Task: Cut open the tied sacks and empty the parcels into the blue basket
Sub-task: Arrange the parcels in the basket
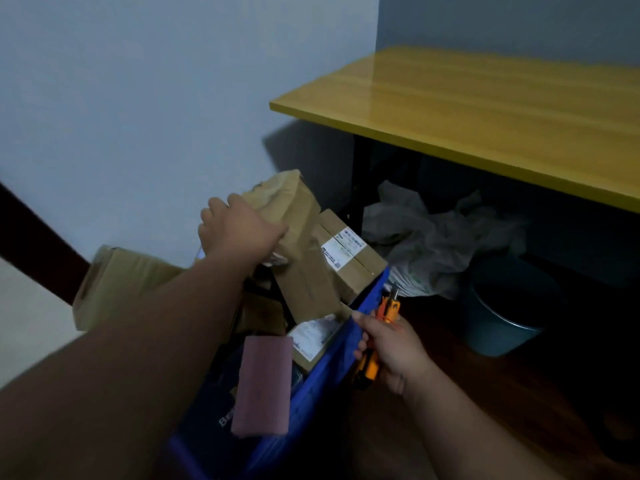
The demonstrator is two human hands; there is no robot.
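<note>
The blue basket sits low in the middle, piled with cardboard parcels. My left hand grips the top of a tall brown parcel that stands tilted among the others. Behind it lies a labelled box on the basket's far corner. A pink flat parcel rests near the front. My right hand holds an orange utility knife against the basket's right rim, blade end pointing up. A crumpled grey sack lies under the table to the right.
A yellow-topped table with black legs stands at the right. A round blue-grey bin sits under it. Another cardboard box leans at the basket's left side. A pale wall is behind.
</note>
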